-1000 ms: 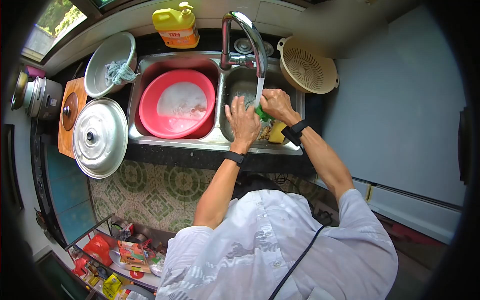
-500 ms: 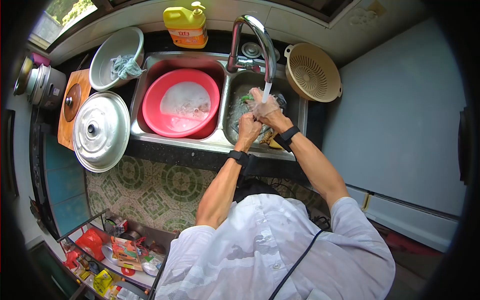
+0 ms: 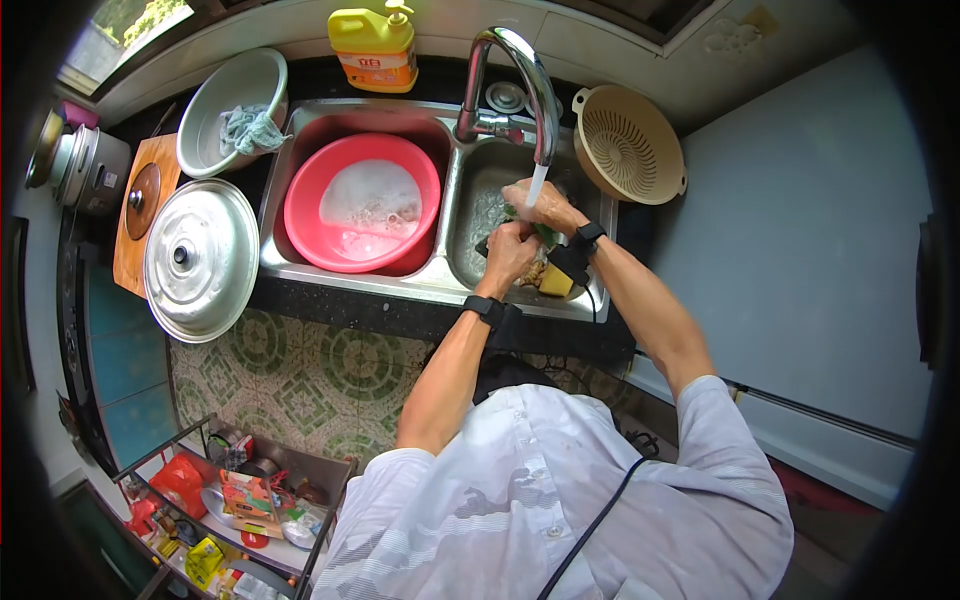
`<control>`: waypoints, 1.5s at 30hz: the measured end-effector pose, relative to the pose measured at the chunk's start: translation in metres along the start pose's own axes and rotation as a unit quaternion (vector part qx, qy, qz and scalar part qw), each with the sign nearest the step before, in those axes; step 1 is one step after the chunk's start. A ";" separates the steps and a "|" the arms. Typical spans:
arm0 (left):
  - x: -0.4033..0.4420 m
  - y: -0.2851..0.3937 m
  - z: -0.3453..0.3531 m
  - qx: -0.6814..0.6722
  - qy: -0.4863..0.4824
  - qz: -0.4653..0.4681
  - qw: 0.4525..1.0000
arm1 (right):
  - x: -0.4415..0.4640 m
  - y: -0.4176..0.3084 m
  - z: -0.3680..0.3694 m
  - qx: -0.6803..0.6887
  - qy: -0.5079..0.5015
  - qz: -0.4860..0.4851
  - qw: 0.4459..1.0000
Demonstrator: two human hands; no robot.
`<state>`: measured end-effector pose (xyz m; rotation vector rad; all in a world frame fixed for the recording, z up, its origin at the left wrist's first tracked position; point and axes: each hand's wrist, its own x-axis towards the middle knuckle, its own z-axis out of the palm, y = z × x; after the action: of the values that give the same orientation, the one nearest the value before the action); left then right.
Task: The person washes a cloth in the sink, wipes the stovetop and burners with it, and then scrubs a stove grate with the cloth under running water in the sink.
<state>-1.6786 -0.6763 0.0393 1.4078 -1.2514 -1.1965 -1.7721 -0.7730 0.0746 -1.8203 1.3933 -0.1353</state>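
Observation:
In the right basin of the steel sink [image 3: 452,275], both of my hands are close together under the running faucet [image 3: 545,110]. My right hand [image 3: 545,207] is in the water stream, its fingers curled down. My left hand [image 3: 511,255] is just below and nearer to me, its fingers closed. A green piece [image 3: 545,236] shows between the hands, with something dark by the left fingers; their kind is unclear. A yellow block like a sponge [image 3: 556,281] and a brown lumpy thing [image 3: 531,274] lie at the basin's near edge.
A pink basin [image 3: 300,215] of sudsy water fills the left sink. Around it stand a pale basin [image 3: 200,140] with a blue cloth [image 3: 250,131], a metal lid [image 3: 205,265], a yellow soap jug [image 3: 370,50] and a beige colander [image 3: 630,145]. A rack [image 3: 335,490] stands below left.
My hands have moved slightly apart, the left one lower and the right one outward. The green piece now shows between them, and more of the yellow block is visible.

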 end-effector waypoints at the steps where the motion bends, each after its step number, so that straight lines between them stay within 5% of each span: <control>1: 0.002 0.003 -0.002 0.001 0.000 -0.001 1.000 | 0.001 0.005 0.004 0.034 -0.003 0.000 0.999; 4: 0.008 -0.002 -0.006 0.091 -0.072 -0.128 0.985 | 0.024 0.037 0.027 -0.005 0.091 -0.031 0.995; 6: 0.011 -0.021 0.008 -0.197 0.007 -0.068 0.978 | 0.022 0.034 0.032 0.129 0.086 0.023 0.988; 8: 0.010 -0.014 0.000 -0.226 -0.013 -0.090 0.970 | 0.014 0.020 0.029 0.257 0.079 0.080 0.960; 9: 0.009 -0.013 -0.001 -0.208 0.004 -0.091 0.974 | 0.011 0.011 0.025 -0.003 0.124 0.020 0.992; 10: 0.008 -0.016 -0.002 -0.188 0.019 -0.093 0.978 | 0.003 0.001 0.019 -0.262 0.159 -0.041 0.951; 12: 0.010 -0.018 -0.012 -0.190 0.010 -0.084 0.978 | -0.012 -0.007 0.011 -0.229 0.130 -0.037 0.964; 14: 0.011 -0.017 -0.016 -0.250 0.030 -0.050 0.966 | -0.021 0.000 0.011 -0.038 0.071 -0.113 0.990; 16: 0.009 0.006 -0.022 -0.246 0.040 -0.045 0.967 | -0.019 0.006 0.011 -0.071 0.128 -0.174 0.974; 19: 0.007 0.009 -0.024 -0.001 -0.017 -0.012 1.000 | -0.016 0.011 0.004 -0.184 0.136 -0.068 0.971; 20: 0.008 0.002 -0.019 0.002 -0.021 -0.009 1.000 | -0.007 0.022 0.002 -0.261 0.133 -0.004 0.956; 23: 0.005 0.018 -0.007 -0.055 -0.001 0.072 0.996 | 0.010 0.050 0.003 -0.273 0.213 -0.046 0.937; 24: 0.010 0.020 -0.008 -0.057 0.001 0.074 0.996 | 0.014 0.049 -0.007 -0.062 0.174 0.025 0.982; 25: 0.013 0.019 -0.008 -0.007 0.000 0.057 0.998 | 0.008 0.041 -0.016 0.152 0.123 0.099 0.976; 26: 0.012 0.019 -0.008 0.042 -0.003 0.040 0.998 | -0.010 0.036 -0.026 0.308 0.082 0.072 0.945; 30: 0.014 0.017 -0.004 0.031 0.048 -0.001 0.998 | -0.049 -0.018 -0.039 0.235 0.064 -0.028 0.970; 32: 0.015 0.013 -0.004 0.033 0.001 0.000 0.999 | -0.047 -0.019 -0.044 0.116 -0.042 -0.086 0.989; 34: 0.013 0.013 0.000 0.036 0.029 -0.008 0.999 | -0.049 -0.030 -0.045 0.127 -0.038 -0.017 0.991; 36: 0.006 0.014 0.001 0.004 0.025 -0.026 0.999 | -0.034 -0.023 -0.044 -0.001 -0.074 0.026 0.997; 38: 0.003 0.020 0.001 0.059 0.091 -0.022 0.994 | -0.036 -0.022 -0.043 0.011 -0.034 -0.018 0.999; 39: 0.001 0.014 0.006 0.160 0.167 0.058 0.971 | -0.036 -0.019 -0.043 0.028 -0.011 -0.044 0.999; 42: 0.005 -0.005 0.010 0.242 0.075 0.042 0.967 | -0.039 -0.003 -0.036 0.032 0.014 -0.106 0.994; 45: 0.009 -0.016 0.017 0.215 0.094 0.052 0.971 | -0.034 0.010 -0.022 -0.063 0.035 -0.187 0.980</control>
<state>-1.6924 -0.6837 0.0200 1.6983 -1.4842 -0.7233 -1.8042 -0.7563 0.0951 -2.1892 1.1130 -0.3135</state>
